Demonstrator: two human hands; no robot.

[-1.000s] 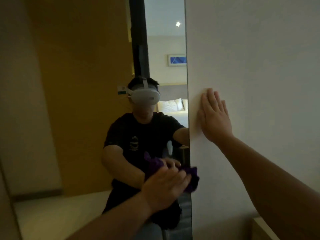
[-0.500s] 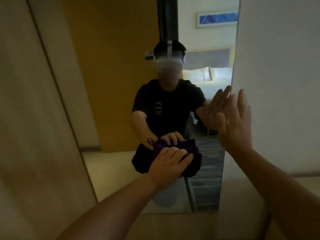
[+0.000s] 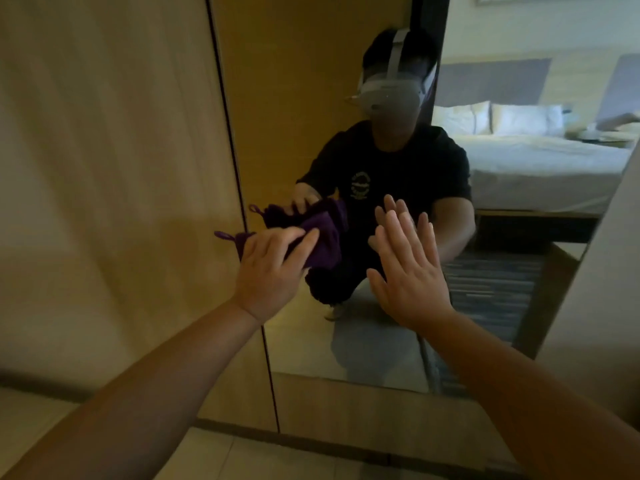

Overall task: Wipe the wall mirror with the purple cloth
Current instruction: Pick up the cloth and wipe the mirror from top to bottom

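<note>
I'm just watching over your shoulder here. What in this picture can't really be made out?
- Top of the wall mirror: cut off by the upper edge of the head view.
- Much of the purple cloth: covered by the left hand.
- Whether the right hand touches the glass: cannot tell from behind.
- Smears or dust on the glass: too dim and blurred to see.
</note>
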